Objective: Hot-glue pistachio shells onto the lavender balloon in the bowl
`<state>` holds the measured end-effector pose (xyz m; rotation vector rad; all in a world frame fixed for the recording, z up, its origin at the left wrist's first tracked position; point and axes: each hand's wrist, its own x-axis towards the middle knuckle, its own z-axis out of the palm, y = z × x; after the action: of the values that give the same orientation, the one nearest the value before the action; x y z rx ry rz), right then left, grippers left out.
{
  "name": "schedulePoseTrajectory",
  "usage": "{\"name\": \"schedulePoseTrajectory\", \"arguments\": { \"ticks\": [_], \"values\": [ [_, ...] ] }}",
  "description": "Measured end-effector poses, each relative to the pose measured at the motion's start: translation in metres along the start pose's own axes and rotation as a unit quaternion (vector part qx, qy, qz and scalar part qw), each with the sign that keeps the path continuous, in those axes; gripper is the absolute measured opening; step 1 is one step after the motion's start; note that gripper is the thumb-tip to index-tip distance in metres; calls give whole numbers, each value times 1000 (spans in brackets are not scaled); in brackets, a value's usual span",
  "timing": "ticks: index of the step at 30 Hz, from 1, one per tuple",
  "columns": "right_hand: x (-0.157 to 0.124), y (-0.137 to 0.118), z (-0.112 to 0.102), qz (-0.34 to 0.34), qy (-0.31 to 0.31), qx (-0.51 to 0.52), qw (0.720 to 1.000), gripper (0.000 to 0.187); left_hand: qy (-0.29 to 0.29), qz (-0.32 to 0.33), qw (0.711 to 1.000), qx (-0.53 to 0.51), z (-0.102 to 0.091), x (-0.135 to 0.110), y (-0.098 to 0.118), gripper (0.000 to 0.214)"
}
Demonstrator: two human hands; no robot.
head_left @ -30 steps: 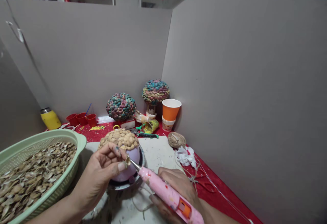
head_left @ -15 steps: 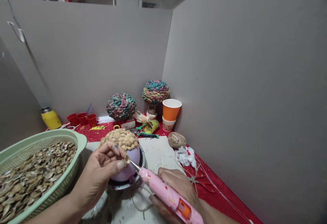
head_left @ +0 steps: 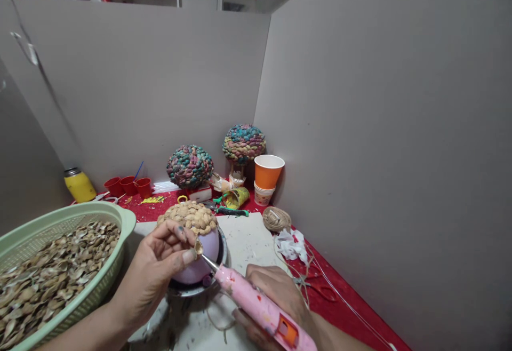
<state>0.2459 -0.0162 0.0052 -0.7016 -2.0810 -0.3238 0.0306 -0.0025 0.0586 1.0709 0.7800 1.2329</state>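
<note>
Half-shell, pinched in left hand, digits closed on it. Glue gun, clasped in right hand — nozzle at half-shell's lower edge, contact unclear. Lilac balloon, part shell-clad, just beyond pinch. Possible faults: burnt left hand or burst balloon from nozzle slip; dropped half-shell from slackened pinch.
</note>
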Motion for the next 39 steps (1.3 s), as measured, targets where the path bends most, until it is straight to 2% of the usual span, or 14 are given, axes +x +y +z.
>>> {"name": "schedulePoseTrajectory", "arguments": {
  "ticks": [4,10,13,19,28,39],
  "values": [
    [4,-2,0,-19,34,-24,999,43,-14,6,1000,8,-3,0,-3,29],
    [7,-4,-1,0,27,-51,998,47,-35,16,998,40,-6,-2,-6,22],
    [8,-5,-3,-11,21,-47,999,48,-37,21,998,48,-5,-1,-6,21],
    [7,-5,-6,-9,0,-22,1000,47,-28,22,998,54,-4,-2,-6,21],
    [2,-2,0,-13,10,-23,1000,41,-27,25,998,53,-6,-2,-7,23],
    [-1,1,-1,-6,-7,10,1000,37,2,37,998,56,-4,-3,-5,24]
  ]
}}
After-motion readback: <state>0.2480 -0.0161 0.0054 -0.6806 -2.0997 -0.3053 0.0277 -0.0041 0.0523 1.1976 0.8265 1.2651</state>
